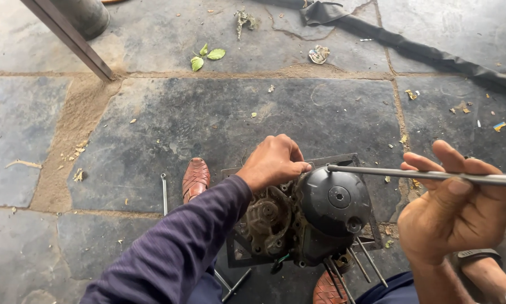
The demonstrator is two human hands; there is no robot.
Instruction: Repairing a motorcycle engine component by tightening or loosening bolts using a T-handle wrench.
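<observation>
1. Our left hand point(274, 160) is curled shut, fingertips pressed on the top edge of the engine point(306, 219), just beside its round grey cover point(336, 200).
2. Our right hand point(453, 205) grips a long steel rod point(422, 175), held level, its tip touching the top of the cover.
3. We judge the step goes best with the left hand steadying the engine on its metal stand point(233, 253) and the rod kept level.
4. We count one engine, one cover, one rod in hand, four studs point(361, 263) sticking out below, one spanner point(164, 194) on the floor, two sandals point(195, 179).
</observation>
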